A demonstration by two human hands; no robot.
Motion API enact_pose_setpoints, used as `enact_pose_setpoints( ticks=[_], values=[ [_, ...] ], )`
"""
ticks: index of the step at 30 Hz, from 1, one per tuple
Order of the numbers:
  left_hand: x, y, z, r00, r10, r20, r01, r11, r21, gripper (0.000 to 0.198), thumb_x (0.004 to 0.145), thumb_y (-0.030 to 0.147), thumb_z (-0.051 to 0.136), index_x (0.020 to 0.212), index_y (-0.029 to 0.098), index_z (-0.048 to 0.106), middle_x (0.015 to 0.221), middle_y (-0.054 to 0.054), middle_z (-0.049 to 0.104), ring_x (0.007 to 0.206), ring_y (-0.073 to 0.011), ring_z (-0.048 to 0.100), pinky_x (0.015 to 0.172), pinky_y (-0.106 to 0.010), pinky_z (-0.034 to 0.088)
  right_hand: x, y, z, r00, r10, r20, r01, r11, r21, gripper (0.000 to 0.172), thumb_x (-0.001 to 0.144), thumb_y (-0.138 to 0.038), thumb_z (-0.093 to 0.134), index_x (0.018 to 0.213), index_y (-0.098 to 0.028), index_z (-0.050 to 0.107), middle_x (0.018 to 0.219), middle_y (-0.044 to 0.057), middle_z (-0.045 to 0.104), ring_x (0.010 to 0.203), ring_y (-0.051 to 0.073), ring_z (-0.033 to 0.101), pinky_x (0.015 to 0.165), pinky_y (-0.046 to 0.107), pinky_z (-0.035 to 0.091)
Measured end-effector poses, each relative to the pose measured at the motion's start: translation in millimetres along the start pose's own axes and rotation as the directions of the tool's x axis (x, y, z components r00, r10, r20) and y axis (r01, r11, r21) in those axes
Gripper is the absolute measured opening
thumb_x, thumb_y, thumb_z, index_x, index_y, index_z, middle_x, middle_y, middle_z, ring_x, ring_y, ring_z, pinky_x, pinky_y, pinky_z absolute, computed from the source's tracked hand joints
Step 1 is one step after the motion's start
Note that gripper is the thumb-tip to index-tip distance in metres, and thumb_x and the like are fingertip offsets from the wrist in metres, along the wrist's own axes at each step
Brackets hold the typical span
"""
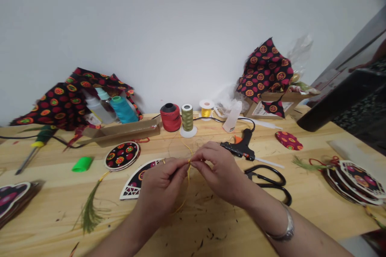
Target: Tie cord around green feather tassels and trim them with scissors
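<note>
My left hand [163, 188] and my right hand [218, 170] meet over the wooden table [45, 209], fingertips pinched together on a thin yellow cord [187, 176]. The cord loops up behind the fingers and hangs down between the hands. Just left of my left hand lies a fan-shaped piece [132, 184] with a white cut-out rim and black patterned cloth. A round patterned piece [122, 155] with a green tassel [89, 213] lies further left.
Behind the hands stand a red spool [170, 117], an olive spool [187, 117] and a small yellow spool [206, 109]. A black glue gun [241, 147] and black scissors [269, 180] lie at right. Stacked patterned pieces [356, 178] sit far right. Patterned fabric, bottles and a cardboard box are at back left.
</note>
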State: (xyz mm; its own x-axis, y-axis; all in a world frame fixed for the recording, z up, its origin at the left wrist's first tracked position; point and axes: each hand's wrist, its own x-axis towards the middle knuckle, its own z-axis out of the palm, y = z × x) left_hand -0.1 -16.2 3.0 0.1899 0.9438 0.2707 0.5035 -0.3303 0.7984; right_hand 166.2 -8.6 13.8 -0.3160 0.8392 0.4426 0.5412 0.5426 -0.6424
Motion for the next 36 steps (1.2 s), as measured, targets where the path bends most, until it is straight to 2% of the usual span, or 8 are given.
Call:
enact_pose_setpoints(
  ticks=[3, 8, 11, 20, 24, 27, 30, 36],
  values=[
    [1.2, 0.8, -0.4, 0.999, -0.034, 0.011, 0.034, 0.998, -0.046, 0.018, 0.079, 0.021, 0.058, 0.086, 0.024, 0.074, 0.077, 0.000, 0.074, 0.071, -0.0161, 0.064, 0.068, -0.026, 0.047, 0.0, 0.7, 0.1, 0.999, 0.039, 0.015, -0.039, 0.999, 0.026, 0.012, 0.081, -0.010, 0.055, 0.074, -0.017, 0.061, 0.073, 0.003, 0.061, 0.075, 0.015, 0.054, 0.069, 0.028, 0.042],
    [4.1, 3.9, -4.0, 0.963, -0.258, 0.080, 0.267, 0.951, -0.153, 0.017, 0.076, 0.030, 0.061, 0.083, 0.024, 0.076, 0.060, 0.002, 0.067, 0.054, -0.0132, 0.055, 0.051, -0.022, 0.040, 2.6, 2.0, 1.4, 0.995, 0.103, -0.007, -0.101, 0.986, 0.130, 0.012, 0.078, -0.008, 0.058, 0.070, -0.017, 0.060, 0.067, 0.000, 0.060, 0.068, 0.013, 0.054, 0.065, 0.025, 0.041],
    [4.8, 4.9, -5.2, 0.939, -0.323, 0.123, 0.343, 0.913, -0.221, 0.020, 0.075, 0.035, 0.063, 0.083, 0.023, 0.076, 0.059, 0.002, 0.065, 0.049, -0.0108, 0.048, 0.046, -0.021, 0.035, 4.4, 1.0, 1.3, 0.987, 0.162, -0.009, -0.156, 0.963, 0.218, 0.012, 0.077, -0.009, 0.059, 0.068, -0.017, 0.060, 0.064, -0.002, 0.059, 0.062, 0.010, 0.053, 0.060, 0.023, 0.040],
    [4.7, 5.7, -5.3, 0.922, -0.353, 0.157, 0.383, 0.889, -0.250, 0.021, 0.074, 0.039, 0.063, 0.072, 0.020, 0.073, 0.057, 0.003, 0.059, 0.047, -0.0103, 0.042, 0.046, -0.021, 0.033, 7.4, 1.2, -1.1, 0.953, 0.299, -0.041, -0.273, 0.912, 0.308, 0.011, 0.076, -0.013, 0.058, 0.066, -0.017, 0.061, 0.059, -0.003, 0.057, 0.057, 0.010, 0.049, 0.056, 0.022, 0.039],
    [4.5, 3.7, -5.2, 0.916, -0.363, 0.171, 0.399, 0.868, -0.294, 0.021, 0.074, 0.039, 0.063, 0.070, 0.020, 0.072, 0.058, 0.003, 0.058, 0.047, -0.0095, 0.041, 0.046, -0.021, 0.032, 8.7, 4.8, -0.7, 0.945, 0.327, 0.001, -0.307, 0.885, 0.350, 0.011, 0.077, -0.016, 0.056, 0.067, -0.017, 0.062, 0.061, -0.002, 0.059, 0.059, 0.011, 0.052, 0.058, 0.023, 0.040],
    [4.3, 0.4, -4.0, 0.914, -0.375, 0.154, 0.405, 0.852, -0.331, 0.022, 0.073, 0.040, 0.064, 0.069, 0.019, 0.071, 0.056, 0.003, 0.056, 0.046, -0.0093, 0.039, 0.044, -0.021, 0.030, 8.5, 6.2, -0.4, 0.939, 0.343, 0.031, -0.326, 0.858, 0.397, 0.024, 0.085, -0.026, 0.048, 0.070, -0.017, 0.064, 0.069, 0.001, 0.065, 0.066, 0.012, 0.056, 0.064, 0.024, 0.043],
    [3.7, -2.1, -3.3, 0.913, -0.380, 0.150, 0.409, 0.840, -0.356, 0.022, 0.073, 0.040, 0.065, 0.073, 0.019, 0.072, 0.056, 0.003, 0.055, 0.046, -0.0090, 0.039, 0.043, -0.020, 0.030, 7.4, 5.4, 0.8, 0.935, 0.353, 0.037, -0.334, 0.842, 0.423, 0.035, 0.088, -0.034, 0.044, 0.066, -0.016, 0.064, 0.065, 0.002, 0.064, 0.062, 0.012, 0.055, 0.060, 0.024, 0.043],
    [3.5, -1.5, -4.0, 0.905, -0.382, 0.188, 0.425, 0.835, -0.349, 0.024, 0.075, 0.040, 0.063, 0.076, 0.018, 0.072, 0.058, 0.003, 0.054, 0.048, -0.0092, 0.039, 0.046, -0.021, 0.029, 4.5, 0.8, 6.6, 0.930, 0.367, -0.002, -0.338, 0.859, 0.385, 0.010, 0.069, -0.024, 0.070, 0.067, -0.016, 0.064, 0.062, -0.001, 0.062, 0.057, 0.010, 0.052, 0.053, 0.021, 0.041]
  ],
)
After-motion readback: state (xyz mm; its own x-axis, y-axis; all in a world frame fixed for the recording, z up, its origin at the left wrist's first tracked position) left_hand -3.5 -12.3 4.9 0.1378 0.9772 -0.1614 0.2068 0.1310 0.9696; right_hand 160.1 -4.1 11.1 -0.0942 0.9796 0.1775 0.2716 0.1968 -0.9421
